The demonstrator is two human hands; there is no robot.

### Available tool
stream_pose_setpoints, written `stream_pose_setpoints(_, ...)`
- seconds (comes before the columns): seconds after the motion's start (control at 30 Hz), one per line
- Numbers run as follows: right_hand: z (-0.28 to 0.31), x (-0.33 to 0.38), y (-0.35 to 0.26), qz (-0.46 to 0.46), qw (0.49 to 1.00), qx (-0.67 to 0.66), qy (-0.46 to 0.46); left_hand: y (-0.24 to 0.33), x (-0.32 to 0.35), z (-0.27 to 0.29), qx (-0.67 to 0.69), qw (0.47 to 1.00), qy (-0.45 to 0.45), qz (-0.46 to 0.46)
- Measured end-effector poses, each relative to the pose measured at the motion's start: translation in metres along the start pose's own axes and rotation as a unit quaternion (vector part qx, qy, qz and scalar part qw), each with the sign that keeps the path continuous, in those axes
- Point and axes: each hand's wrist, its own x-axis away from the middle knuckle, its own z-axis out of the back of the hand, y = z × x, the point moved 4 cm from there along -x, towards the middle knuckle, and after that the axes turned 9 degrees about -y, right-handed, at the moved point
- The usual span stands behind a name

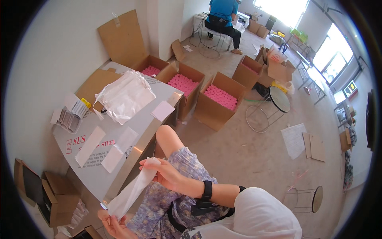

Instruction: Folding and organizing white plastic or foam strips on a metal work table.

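Observation:
A long, narrow white strip (134,190), thin and slightly creased like a folded plastic bag, stretches between my hands beside the table's near edge. My right hand (164,172) pinches its upper end, above my knee. At the lower end, my left hand (113,226) grips it between thumb and fingers. A small white and blue piece (104,206) shows close to my left hand. On the steel-topped table (75,139) lie two similar white strips, one strip (90,146) left of the other (119,150). Behind them rests a stack of white plastic bags (126,95).
A pale pink card (162,110) lies near the table's right edge. An open box of small cards (68,119) and a yellow object (85,102) sit at the left. Cartons of pink items (221,96) stand beyond the table, near a round stool (279,99). A person (222,16) sits far off.

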Motion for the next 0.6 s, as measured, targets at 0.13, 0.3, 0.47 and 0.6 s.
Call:
stream_pose_setpoints(0.13, 0.013, -0.002, 0.004, -0.016, 0.999, 0.020, 0.024, -0.008, 0.000, -0.001, -0.087, 0.995, -0.050, -0.002)
stream_pose_setpoints(0.3, 0.027, -0.008, 0.022, -0.084, 0.996, -0.041, -0.004, 0.018, 0.009, -0.014, -0.115, 0.992, -0.039, -0.025)
stream_pose_setpoints(0.47, 0.056, -0.017, 0.054, -0.120, 0.987, -0.106, 0.008, 0.035, 0.011, -0.019, -0.112, 0.994, -0.007, -0.003)
stream_pose_setpoints(0.6, 0.058, -0.011, 0.068, -0.174, 0.980, -0.099, 0.013, 0.042, 0.010, -0.007, -0.190, 0.976, -0.046, -0.093)
